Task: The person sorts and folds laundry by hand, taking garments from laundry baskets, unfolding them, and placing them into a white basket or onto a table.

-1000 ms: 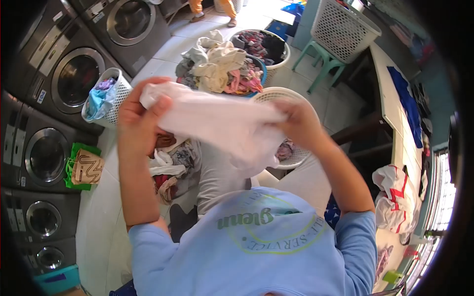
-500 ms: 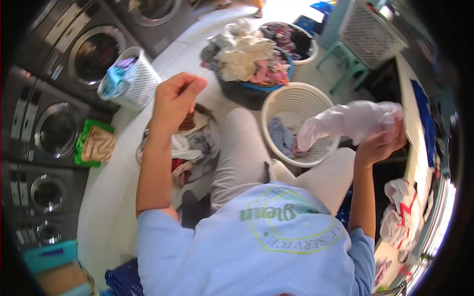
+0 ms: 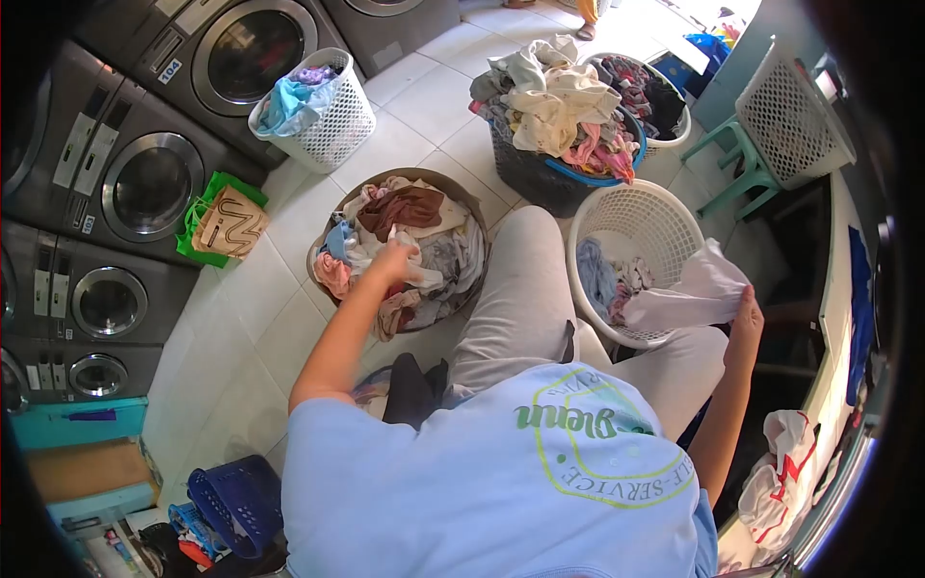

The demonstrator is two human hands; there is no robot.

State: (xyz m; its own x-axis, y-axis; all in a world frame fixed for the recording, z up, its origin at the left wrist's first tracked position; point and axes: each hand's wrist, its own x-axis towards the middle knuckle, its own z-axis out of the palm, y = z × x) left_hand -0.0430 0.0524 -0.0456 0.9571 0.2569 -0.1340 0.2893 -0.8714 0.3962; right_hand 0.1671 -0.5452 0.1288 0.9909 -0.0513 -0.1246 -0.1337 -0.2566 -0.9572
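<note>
My left hand [image 3: 393,262] reaches into a round basket [image 3: 315,252] heaped with clothes, its fingers closed at a light-coloured piece; whether it grips that cloth is too small to tell. On the right, my right hand [image 3: 748,313] pinches one end of a white cloth [image 3: 699,289], which stretches over the rim of a white round basket [image 3: 665,214]. A blue garment [image 3: 598,276] and a patterned garment [image 3: 631,279] lie inside this white basket. Grey-trousered knees stand on either side of its near edge.
Dark front-loading machines [image 3: 152,188] line the left. Ahead are a white basket of blue clothes [image 3: 352,125], a black tub piled with laundry [image 3: 520,171] and another full basket [image 3: 686,125]. A green stool [image 3: 737,144] holds a basket [image 3: 795,116]. Someone's foot [image 3: 586,32] shows at the top.
My left hand has gone down from the air to the clothes in the round basket. My right hand has lowered slightly, and the white cloth now hangs flatter from it. The view has shifted.
</note>
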